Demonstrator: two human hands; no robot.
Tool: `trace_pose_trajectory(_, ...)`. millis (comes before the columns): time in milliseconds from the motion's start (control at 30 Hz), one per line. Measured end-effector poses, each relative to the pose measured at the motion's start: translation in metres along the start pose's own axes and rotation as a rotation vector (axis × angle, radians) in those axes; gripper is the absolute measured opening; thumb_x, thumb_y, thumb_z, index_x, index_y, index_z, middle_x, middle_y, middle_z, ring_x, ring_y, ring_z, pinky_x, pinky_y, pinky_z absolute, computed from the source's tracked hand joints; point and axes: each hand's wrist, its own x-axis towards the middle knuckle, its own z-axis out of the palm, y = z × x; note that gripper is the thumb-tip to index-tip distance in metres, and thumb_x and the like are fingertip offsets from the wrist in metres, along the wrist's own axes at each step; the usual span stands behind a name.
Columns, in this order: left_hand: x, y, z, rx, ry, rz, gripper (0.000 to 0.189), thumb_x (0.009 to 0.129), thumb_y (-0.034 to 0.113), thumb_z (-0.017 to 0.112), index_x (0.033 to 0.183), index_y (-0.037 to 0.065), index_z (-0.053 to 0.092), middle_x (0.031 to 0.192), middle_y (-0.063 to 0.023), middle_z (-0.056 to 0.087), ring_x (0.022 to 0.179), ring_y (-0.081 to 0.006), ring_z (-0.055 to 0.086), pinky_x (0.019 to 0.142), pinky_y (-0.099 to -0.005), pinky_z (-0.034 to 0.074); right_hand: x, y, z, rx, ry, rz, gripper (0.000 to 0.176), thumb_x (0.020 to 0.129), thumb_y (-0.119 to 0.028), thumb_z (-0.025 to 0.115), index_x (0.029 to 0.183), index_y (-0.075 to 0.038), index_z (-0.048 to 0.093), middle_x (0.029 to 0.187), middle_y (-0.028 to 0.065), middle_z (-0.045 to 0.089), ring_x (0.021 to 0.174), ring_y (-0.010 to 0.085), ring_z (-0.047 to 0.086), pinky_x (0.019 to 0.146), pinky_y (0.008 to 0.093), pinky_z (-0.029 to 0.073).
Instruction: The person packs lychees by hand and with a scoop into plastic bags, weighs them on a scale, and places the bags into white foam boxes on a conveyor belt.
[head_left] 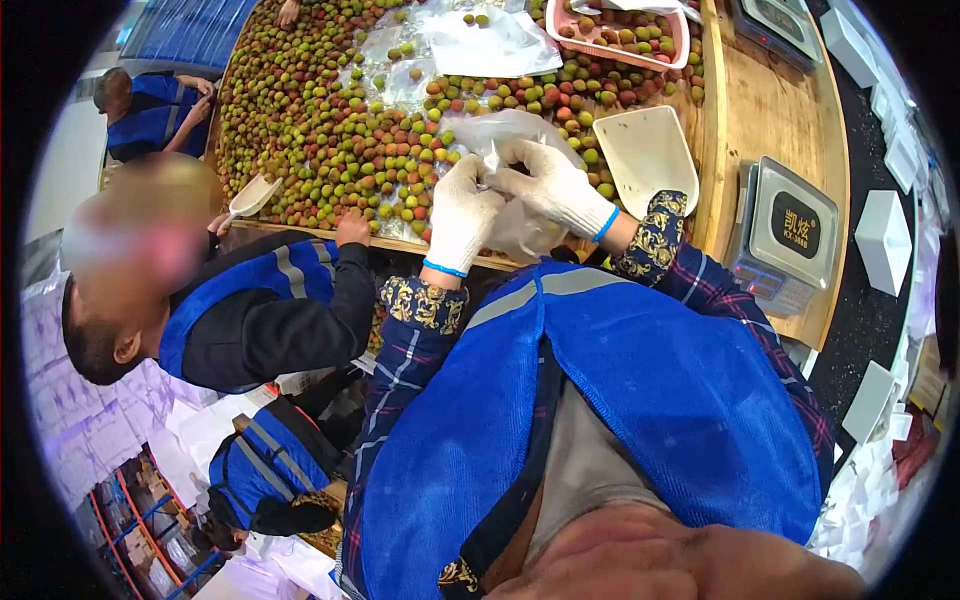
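The left hand [463, 215] and right hand [560, 188] pinch the clear plastic bag [522, 230] at eight o'clock from the white scoop [645, 150]; the step appears to be parting its edge, calling next for firm, opposed grips.

Wooden bench [745, 112] at right; black strip [858, 335] beyond; red-and-blue shelving [150, 528] lower left; purplish-tinged pale surfaces [78, 410] above.

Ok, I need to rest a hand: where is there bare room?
The wooden shelf is bare between the near scale and far scale; the black belt has gaps between white trays. Fruit crowds around the left hand and right hand.
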Motion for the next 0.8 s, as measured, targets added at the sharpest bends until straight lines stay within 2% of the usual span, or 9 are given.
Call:
trace_pose_trajectory(100, -0.002, 0.010, -0.009, -0.111, -0.116, -0.068, 0.025, 0.082, 0.012, 0.084, 0.100, 0.001, 0.072, 0.089, -0.0082, 0.071, 0.082, -0.0155, 0.066, 0.074, -0.0329, 0.054, -0.004, 0.000, -0.005, 0.075, -0.040, 0.040, 0.039, 0.100, -0.041, 0.073, 0.111, -0.004, 0.075, 0.103, 0.0129, 0.077, 0.094, 0.0248, 0.072, 0.086, 0.0378, 0.056)
trace_pose_trajectory(167, -0.006, 0.018, -0.019, -0.298, -0.303, -0.272, 0.019, 0.096, 0.014, 0.076, 0.109, 0.001, 0.074, 0.097, -0.0022, 0.074, 0.084, -0.0087, 0.065, 0.073, -0.0278, 0.053, -0.001, 0.010, -0.011, -0.063, -0.042, 0.029, 0.038, 0.100, -0.040, 0.072, 0.110, -0.004, 0.075, 0.101, 0.0132, 0.077, 0.091, 0.0252, 0.071, 0.086, 0.0383, 0.056)
trace_pose_trajectory(200, -0.007, 0.012, -0.019, -0.299, -0.304, -0.272, 0.019, 0.096, 0.014, 0.076, 0.109, 0.001, 0.074, 0.097, -0.0022, 0.074, 0.084, -0.0087, 0.065, 0.073, -0.0278, 0.053, -0.002, 0.011, -0.013, -0.064, -0.041, 0.029, 0.038, 0.100, -0.040, 0.072, 0.110, -0.004, 0.075, 0.101, 0.0132, 0.077, 0.091, 0.0252, 0.071, 0.086, 0.0383, 0.056)
trace_pose_trajectory(267, -0.004, 0.002, -0.019, -0.457, -0.342, -0.271, 0.019, 0.104, 0.019, 0.069, 0.107, 0.001, 0.074, 0.098, -0.0001, 0.073, 0.087, -0.0062, 0.064, 0.077, -0.0248, 0.051, -0.001, 0.012, -0.017, -0.095, -0.067, 0.004, 0.035, 0.101, -0.038, 0.071, 0.110, -0.004, 0.075, 0.100, 0.0147, 0.076, 0.091, 0.0263, 0.071, 0.085, 0.0396, 0.056)
trace_pose_trajectory(300, -0.005, 0.002, -0.021, -0.426, -0.348, -0.350, 0.021, 0.107, 0.020, 0.064, 0.107, 0.001, 0.073, 0.097, 0.0008, 0.072, 0.088, -0.0061, 0.063, 0.079, -0.0239, 0.049, -0.003, 0.012, -0.018, -0.095, -0.067, 0.003, 0.035, 0.101, -0.038, 0.071, 0.110, -0.004, 0.075, 0.100, 0.0147, 0.076, 0.091, 0.0263, 0.071, 0.085, 0.0396, 0.056)
trace_pose_trajectory(433, -0.009, 0.001, -0.021, -0.494, -0.298, -0.264, 0.022, 0.107, 0.021, 0.063, 0.106, 0.001, 0.073, 0.096, 0.0019, 0.071, 0.087, -0.0065, 0.061, 0.076, -0.0240, 0.048, -0.005, 0.013, -0.018, -0.105, -0.060, -0.014, 0.034, 0.100, -0.037, 0.072, 0.110, -0.004, 0.076, 0.100, 0.0168, 0.076, 0.092, 0.0281, 0.072, 0.085, 0.0406, 0.056)
trace_pose_trajectory(733, -0.013, -0.008, -0.013, -0.626, -0.210, -0.349, 0.020, 0.106, 0.018, 0.063, 0.108, 0.002, 0.074, 0.099, -0.0014, 0.069, 0.090, -0.0103, 0.063, 0.075, -0.0258, 0.048, -0.006, 0.020, -0.020, -0.163, -0.062, -0.105, 0.036, 0.099, -0.036, 0.074, 0.113, -0.004, 0.077, 0.104, 0.0187, 0.078, 0.094, 0.0300, 0.074, 0.085, 0.0419, 0.057)
trace_pose_trajectory(800, -0.014, -0.014, -0.011, -0.519, -0.204, -0.216, 0.023, 0.105, 0.018, 0.062, 0.109, -0.001, 0.074, 0.102, -0.0036, 0.069, 0.090, -0.0126, 0.064, 0.075, -0.0274, 0.050, -0.007, 0.018, -0.021, -0.184, -0.065, -0.090, 0.036, 0.099, -0.035, 0.074, 0.113, -0.003, 0.077, 0.103, 0.0188, 0.078, 0.092, 0.0302, 0.074, 0.084, 0.0422, 0.057)
